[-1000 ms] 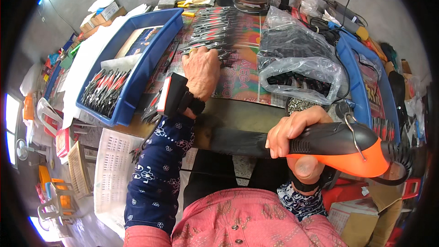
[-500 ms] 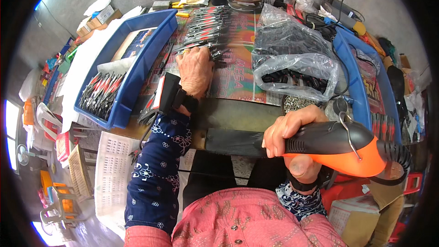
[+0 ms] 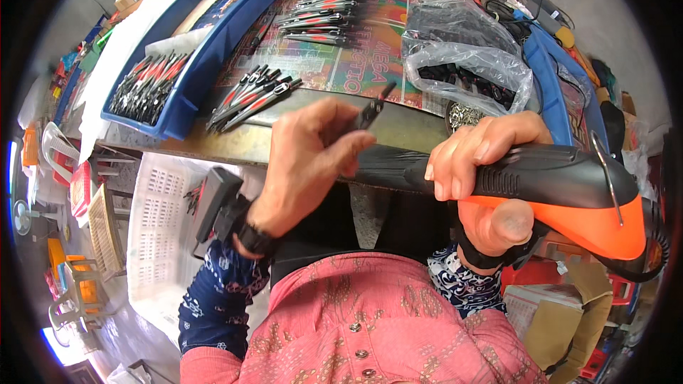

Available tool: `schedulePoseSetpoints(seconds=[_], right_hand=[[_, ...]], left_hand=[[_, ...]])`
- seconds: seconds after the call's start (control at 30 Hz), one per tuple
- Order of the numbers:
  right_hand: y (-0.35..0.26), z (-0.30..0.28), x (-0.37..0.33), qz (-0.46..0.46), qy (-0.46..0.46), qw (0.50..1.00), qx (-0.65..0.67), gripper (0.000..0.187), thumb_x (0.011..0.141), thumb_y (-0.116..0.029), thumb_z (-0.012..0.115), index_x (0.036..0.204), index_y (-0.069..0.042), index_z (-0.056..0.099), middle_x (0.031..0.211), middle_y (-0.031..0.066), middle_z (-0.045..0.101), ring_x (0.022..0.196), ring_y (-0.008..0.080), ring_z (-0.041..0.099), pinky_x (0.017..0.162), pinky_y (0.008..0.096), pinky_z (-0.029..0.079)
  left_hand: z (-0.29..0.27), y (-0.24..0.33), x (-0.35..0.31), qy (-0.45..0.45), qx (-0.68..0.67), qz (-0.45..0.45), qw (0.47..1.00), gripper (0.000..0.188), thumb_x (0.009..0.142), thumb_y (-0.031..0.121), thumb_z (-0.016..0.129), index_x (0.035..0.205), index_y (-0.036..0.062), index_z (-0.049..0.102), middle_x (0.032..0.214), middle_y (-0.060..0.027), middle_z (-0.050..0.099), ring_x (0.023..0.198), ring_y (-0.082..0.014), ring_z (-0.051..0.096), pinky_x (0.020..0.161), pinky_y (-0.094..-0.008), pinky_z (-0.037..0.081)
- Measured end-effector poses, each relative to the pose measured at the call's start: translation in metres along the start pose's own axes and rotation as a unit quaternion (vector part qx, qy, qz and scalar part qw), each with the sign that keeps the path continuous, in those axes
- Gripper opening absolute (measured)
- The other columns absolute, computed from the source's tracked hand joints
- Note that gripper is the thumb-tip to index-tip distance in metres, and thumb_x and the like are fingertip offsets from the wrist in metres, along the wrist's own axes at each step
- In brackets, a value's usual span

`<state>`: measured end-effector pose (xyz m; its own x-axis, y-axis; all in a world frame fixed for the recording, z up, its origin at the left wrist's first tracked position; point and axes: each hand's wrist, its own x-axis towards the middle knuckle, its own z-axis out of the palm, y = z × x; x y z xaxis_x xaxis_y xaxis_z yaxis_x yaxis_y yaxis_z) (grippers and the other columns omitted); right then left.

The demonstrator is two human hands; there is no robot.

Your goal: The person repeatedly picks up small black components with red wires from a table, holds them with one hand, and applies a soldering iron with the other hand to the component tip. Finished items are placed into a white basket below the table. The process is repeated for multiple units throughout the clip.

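My left hand [image 3: 302, 153] is closed, with a slim black pen-shaped piece [image 3: 371, 110] pinched between thumb and fingers. The dark tip of that piece points up and right. My right hand [image 3: 491, 163] wraps round an orange-and-black corded power tool [image 3: 562, 178], which lies sideways with its long dark end toward my left hand. A wire loop stands at the tool's rear. Beyond my left hand, several black-and-red pens with clips [image 3: 256, 96] lie in a loose pile at the table edge. Farther back, a row of similar pens [image 3: 324, 11] rests on a printed sheet.
On the left a blue tray [image 3: 213, 57] holds many more pens. To the right are a clear plastic bag [image 3: 466, 57] of dark parts, a bowl of small metal pieces [image 3: 464, 115] and another blue bin [image 3: 555, 85]. A white perforated basket [image 3: 153, 206] sits below the table edge.
My left hand has come back from the pen row toward the power tool, now holding a pen-shaped piece. The power tool has shifted slightly right and up in view. The view has tilted downward.
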<state>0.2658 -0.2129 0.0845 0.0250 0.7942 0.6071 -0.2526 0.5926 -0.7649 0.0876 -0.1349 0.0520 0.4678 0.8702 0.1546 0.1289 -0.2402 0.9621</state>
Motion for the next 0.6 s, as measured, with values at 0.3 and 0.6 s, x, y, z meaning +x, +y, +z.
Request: schedulePoseSetpoints(seconds=[0.3,0.6], right_hand=[[0.006,0.005,0.004,-0.046,-0.091,0.994,0.04,0.058,0.056,-0.009,0.086,0.097,-0.001,0.046,0.073,0.0072,0.056,0.066,0.0166,0.058,0.062,0.0283,0.048],[0.006,0.02,0.008,-0.04,-0.081,0.996,0.002,0.058,0.059,-0.023,0.084,0.097,-0.002,0.046,0.07,0.0063,0.055,0.062,0.0167,0.057,0.061,0.0293,0.048]], left_hand=[[0.011,-0.017,-0.061,0.016,-0.246,-0.128,0.961,0.016,0.087,0.008,0.061,0.098,-0.0028,0.057,0.075,-0.0079,0.064,0.053,-0.0083,0.057,0.043,-0.0177,0.043],[0.018,-0.026,-0.071,0.002,-0.285,-0.172,0.943,0.016,0.088,0.01,0.06,0.098,-0.0025,0.057,0.076,-0.0072,0.064,0.055,-0.0084,0.058,0.043,-0.0188,0.044]])
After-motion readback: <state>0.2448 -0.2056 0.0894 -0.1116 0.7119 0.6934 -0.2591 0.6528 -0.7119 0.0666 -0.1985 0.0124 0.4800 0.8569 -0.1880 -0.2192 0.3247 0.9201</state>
